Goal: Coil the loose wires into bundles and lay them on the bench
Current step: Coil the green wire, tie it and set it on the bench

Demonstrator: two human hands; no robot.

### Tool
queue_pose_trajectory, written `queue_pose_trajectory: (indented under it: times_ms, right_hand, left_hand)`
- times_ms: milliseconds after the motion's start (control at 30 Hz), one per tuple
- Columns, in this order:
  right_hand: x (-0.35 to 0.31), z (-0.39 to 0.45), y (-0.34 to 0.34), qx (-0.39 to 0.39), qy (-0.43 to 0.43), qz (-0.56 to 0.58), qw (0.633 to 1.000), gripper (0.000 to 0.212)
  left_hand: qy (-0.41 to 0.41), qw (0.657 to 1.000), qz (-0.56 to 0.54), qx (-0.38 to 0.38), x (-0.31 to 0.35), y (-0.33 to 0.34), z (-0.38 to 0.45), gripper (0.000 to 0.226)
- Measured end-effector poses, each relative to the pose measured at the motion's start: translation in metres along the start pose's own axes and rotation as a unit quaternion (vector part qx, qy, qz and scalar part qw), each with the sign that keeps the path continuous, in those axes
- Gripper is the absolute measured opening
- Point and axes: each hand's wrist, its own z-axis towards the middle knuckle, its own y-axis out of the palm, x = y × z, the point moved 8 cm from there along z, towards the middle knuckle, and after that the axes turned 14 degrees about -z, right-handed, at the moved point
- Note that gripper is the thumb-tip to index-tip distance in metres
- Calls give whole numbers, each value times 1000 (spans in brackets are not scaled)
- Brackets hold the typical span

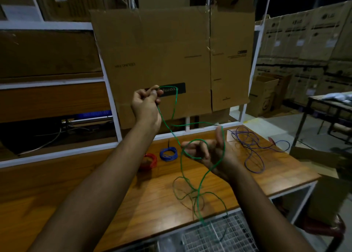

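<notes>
Coiling green wire (pixel 176 106) above the counter (pixel 118 200).
Left hand (pixel 145 104) pinches it; right hand (pixel 205 152), fingers half-curled, apparently carries a loop; slack below could snag, spoiling the bundle.

Wooden counter (pixel 118 200) with a white frame along its back and right edges. Toward the back edge, red coil (pixel 151 161) and blue coil (pixel 168 154) lying flat, side by side, blue to the right of red, a short dark end sticking up behind it. Near the back right corner, loose purple wire (pixel 253 148) sprawled in tangled loops. Near the front edge, slack loops of green wire (pixel 187 191) resting on the wood, spilling past the edge.
</notes>
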Motion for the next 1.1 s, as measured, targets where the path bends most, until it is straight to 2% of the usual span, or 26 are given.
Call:
queue_pose_trajectory:
  times_ms: [67, 100, 167, 233, 300, 333, 367, 433, 500, 533, 600, 667, 700, 767, 833, 900, 967, 1100]
  right_hand:
    - [-6, -1, -6, 65, 6, -104, 992, 62]
    - [-9, -1, -10, 95, 6, -119, 988, 55]
    - [-20, -3, -20, 166, -7, -147, 975, 56]
    - [-43, -10, -34, 257, -71, -224, 937, 53]
    - [-72, -20, -44, 325, -183, -294, 880, 32]
    - [-85, -25, -46, 337, -228, -321, 855, 22]
    - [-98, -27, -46, 338, -259, -359, 831, 22]
    - [-112, -27, -40, 302, -286, -410, 812, 35]
    - [-115, -20, -30, 260, -257, -453, 813, 37]
    - [-113, -15, -27, 260, -229, -499, 794, 37]
    - [-107, -4, -30, 289, -155, -623, 710, 37]
    - [-102, 0, -36, 321, -80, -731, 596, 34]
    - [-101, 2, -40, 332, -51, -760, 556, 31]
    - [-98, 3, -43, 339, -13, -800, 496, 24]
    - [-94, 4, -40, 328, 6, -830, 452, 20]
    - [-93, 4, -40, 323, 15, -837, 442, 20]
    - [-95, 2, -47, 337, 21, -832, 440, 20]
    - [-99, -5, -69, 376, 55, -810, 447, 22]
  left_hand:
    - [12, 999, 29, -19, -1, 5, -5, 33]
    - [20, 998, 50, -30, -1, 7, -7, 32]
    - [36, 994, 96, -44, 1, 9, -12, 31]
    - [48, 987, 150, -38, 4, 4, -15, 30]
    - [45, 975, 219, -14, 4, -9, -14, 30]
    - [28, 966, 257, -6, 0, -17, -11, 30]
    - [-4, 957, 292, -6, -5, -24, -9, 30]
    - [-81, 929, 361, -19, -22, -35, -6, 26]
    - [-115, 899, 422, -39, -32, -39, -9, 15]
    - [-113, 892, 434, -52, -34, -37, -12, 11]
    - [-110, 901, 411, -81, -34, -24, -22, 8]
    - [-153, 920, 341, -117, -34, -9, -36, 22]
    - [-184, 924, 305, -136, -34, -1, -44, 34]
    - [-256, 914, 263, -171, -37, 8, -58, 59]
    - [-336, 899, 209, -188, -41, 10, -67, 77]
    - [-409, 875, 155, -209, -42, 11, -74, 81]
    - [-451, 850, 137, -235, -39, 12, -81, 73]
    - [-453, 837, 124, -281, -34, 7, -85, 58]
